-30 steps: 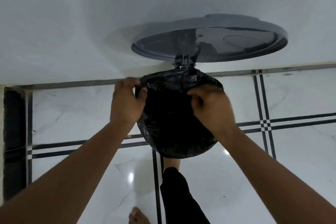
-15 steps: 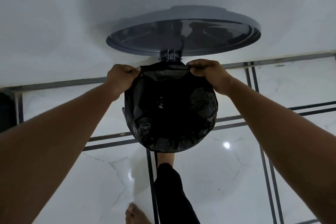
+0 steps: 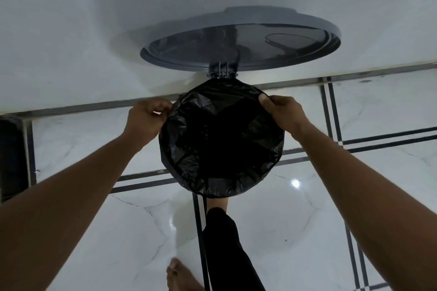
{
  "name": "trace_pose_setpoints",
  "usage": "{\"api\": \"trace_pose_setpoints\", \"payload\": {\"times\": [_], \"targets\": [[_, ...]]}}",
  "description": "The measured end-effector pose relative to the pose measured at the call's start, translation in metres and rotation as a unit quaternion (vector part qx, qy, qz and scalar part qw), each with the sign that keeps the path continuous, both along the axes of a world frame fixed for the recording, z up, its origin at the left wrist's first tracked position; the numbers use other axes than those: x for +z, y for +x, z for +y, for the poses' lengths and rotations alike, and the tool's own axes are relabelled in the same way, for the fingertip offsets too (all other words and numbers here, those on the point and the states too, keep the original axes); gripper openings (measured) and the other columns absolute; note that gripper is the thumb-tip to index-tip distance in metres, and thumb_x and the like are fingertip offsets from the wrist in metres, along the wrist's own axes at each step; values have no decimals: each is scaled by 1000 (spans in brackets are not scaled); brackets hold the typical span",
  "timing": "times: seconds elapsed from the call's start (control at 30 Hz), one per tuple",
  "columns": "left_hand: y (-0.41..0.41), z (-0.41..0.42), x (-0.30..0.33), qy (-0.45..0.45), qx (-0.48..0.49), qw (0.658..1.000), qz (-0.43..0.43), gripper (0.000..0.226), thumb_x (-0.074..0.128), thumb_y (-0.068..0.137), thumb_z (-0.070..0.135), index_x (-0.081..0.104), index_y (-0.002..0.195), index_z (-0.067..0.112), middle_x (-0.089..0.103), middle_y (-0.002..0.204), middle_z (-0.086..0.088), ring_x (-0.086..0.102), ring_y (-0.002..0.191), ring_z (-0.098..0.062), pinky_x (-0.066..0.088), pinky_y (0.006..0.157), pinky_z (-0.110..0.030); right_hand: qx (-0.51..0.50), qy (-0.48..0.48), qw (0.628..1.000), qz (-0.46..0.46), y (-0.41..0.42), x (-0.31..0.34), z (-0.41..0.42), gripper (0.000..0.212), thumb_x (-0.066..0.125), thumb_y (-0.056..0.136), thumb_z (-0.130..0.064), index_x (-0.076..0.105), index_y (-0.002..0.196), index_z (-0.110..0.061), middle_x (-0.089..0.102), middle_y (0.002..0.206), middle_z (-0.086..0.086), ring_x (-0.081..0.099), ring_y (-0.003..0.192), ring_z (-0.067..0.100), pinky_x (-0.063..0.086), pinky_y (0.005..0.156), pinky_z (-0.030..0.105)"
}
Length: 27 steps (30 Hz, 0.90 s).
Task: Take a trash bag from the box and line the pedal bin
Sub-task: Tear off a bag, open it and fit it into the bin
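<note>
A black trash bag point(image 3: 221, 139) is spread over the round mouth of the pedal bin, covering its rim all the way round; the bin's body is hidden under it. The grey lid point(image 3: 241, 40) stands raised behind, joined by a hinge point(image 3: 221, 73). My left hand point(image 3: 146, 117) pinches the bag's edge at the bin's left rim. My right hand point(image 3: 281, 113) pinches the edge at the upper right rim. A foot in a black trouser leg point(image 3: 224, 238) reaches to the bin's front base.
The bin stands against a white wall point(image 3: 94, 30) on glossy white marble floor point(image 3: 331, 208) with dark inlay lines. A dark object point(image 3: 11, 156) sits at the far left edge. My other bare foot point(image 3: 182, 276) is on the floor below.
Both hands have moved apart along the rim, from the back near the hinge to the left and right sides. The bag's opening is now stretched wider and rounder over the bin.
</note>
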<state>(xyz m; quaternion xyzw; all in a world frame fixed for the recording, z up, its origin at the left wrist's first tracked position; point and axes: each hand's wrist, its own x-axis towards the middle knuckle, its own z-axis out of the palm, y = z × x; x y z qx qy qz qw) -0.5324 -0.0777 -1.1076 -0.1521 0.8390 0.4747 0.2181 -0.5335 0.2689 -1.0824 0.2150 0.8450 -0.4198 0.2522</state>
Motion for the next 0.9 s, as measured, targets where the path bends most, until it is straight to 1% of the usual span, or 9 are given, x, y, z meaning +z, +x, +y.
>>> {"api": "trace_pose_setpoints", "payload": {"times": [0.07,0.17,0.3,0.4,0.53,0.63,0.7,0.77,0.9], "targets": [[12,-3,2,32,41,998,-47,29,64,83,7,82,89,30,78,84,6,67,74,-14,58,86,-42,20,36,999,11,20,1,0,51,48,100,-62,69,130,-26,72,124,-2,63,120,19,47,102,31],[33,1,11,96,128,982,-102,24,61,90,14,80,82,27,75,82,9,66,86,-16,49,84,-39,-90,-5,994,60,49,3,-3,49,46,103,-55,57,143,-30,63,140,-6,57,129,13,43,111,31],[65,13,21,129,189,967,-117,28,60,97,53,78,94,31,77,100,6,68,96,-15,52,88,-41,-254,-2,962,100,91,2,-14,31,61,97,-44,73,121,-30,76,113,-11,70,104,5,54,94,23],[90,25,19,139,240,958,-68,18,69,96,42,79,108,34,80,103,6,74,97,-14,59,94,-43,-324,-75,939,86,109,-3,-16,25,69,94,-37,79,110,-20,79,102,-6,74,97,7,58,95,33],[108,34,14,188,338,922,-16,30,74,95,20,75,124,13,78,116,-1,73,110,-19,59,97,-40,-397,-196,897,18,103,0,-5,19,67,99,-24,78,108,-12,77,98,4,71,91,15,59,78,37],[118,33,6,219,399,890,10,30,73,93,4,73,123,2,77,116,-10,73,111,-27,59,96,-42,-377,-195,905,12,99,3,1,13,67,98,-18,74,107,-11,74,95,6,69,85,18,58,70,37],[126,35,6,204,434,878,4,23,73,91,-2,74,114,1,78,103,-11,75,96,-27,63,81,-40,-374,-174,911,35,98,2,4,9,69,96,-13,68,106,-14,70,93,7,66,80,20,58,71,40],[130,37,8,146,433,890,8,14,74,90,-1,75,100,9,76,92,-8,71,82,-22,60,70,-34,-364,-155,916,59,100,2,3,8,70,94,-11,65,94,-18,65,89,8,62,79,22,56,74,41],[133,37,6,93,372,923,9,16,72,91,4,78,95,18,78,95,-4,73,79,-21,61,73,-35,-360,-159,916,71,109,-2,2,10,69,92,-9,69,87,-17,68,87,9,62,78,22,56,81,38]]}}
